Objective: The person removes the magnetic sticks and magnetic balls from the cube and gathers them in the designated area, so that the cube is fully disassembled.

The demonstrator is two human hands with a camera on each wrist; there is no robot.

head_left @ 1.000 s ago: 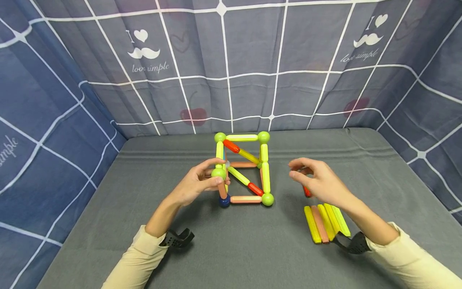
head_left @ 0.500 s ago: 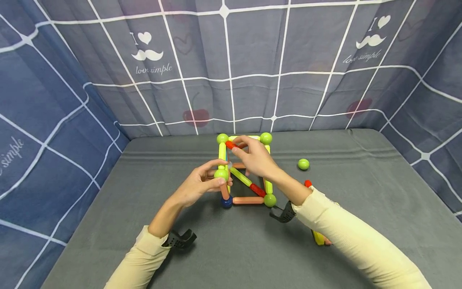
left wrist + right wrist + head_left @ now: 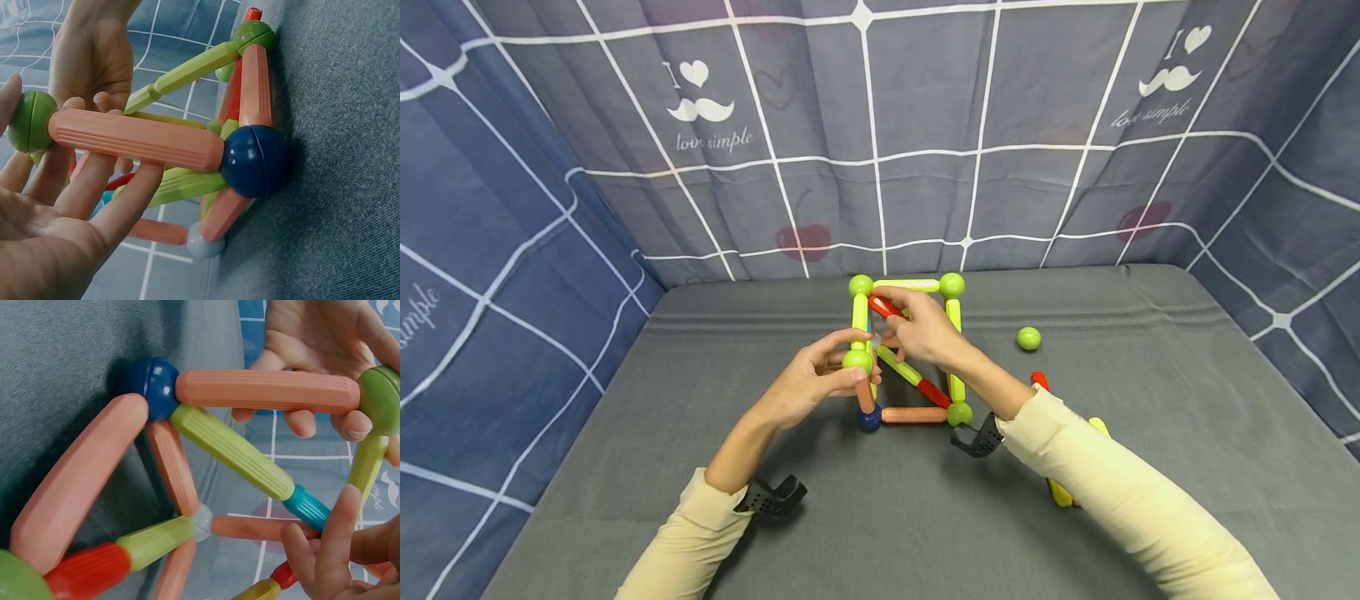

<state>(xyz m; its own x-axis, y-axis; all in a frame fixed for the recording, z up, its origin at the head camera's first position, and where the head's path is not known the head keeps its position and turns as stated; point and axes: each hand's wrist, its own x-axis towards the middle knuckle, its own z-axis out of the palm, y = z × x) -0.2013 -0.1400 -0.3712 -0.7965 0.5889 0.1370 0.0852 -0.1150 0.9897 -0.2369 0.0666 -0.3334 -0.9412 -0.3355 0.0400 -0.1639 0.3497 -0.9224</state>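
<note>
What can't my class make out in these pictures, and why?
Head view: most of the loose yellow sticks, hidden by the right sleeve.
Head view: the lower end of the red stick, hidden by the right hand.
Left wrist view: part of the left hand, cut off by the left edge.
Right wrist view: the lower-left green ball, cut off by the corner.

Navy ball (image 3: 256,161), smooth, glossy plastic; salmon rod (image 3: 137,139), ridged plastic; grey cloth (image 3: 344,156), matt, rough.
</note>
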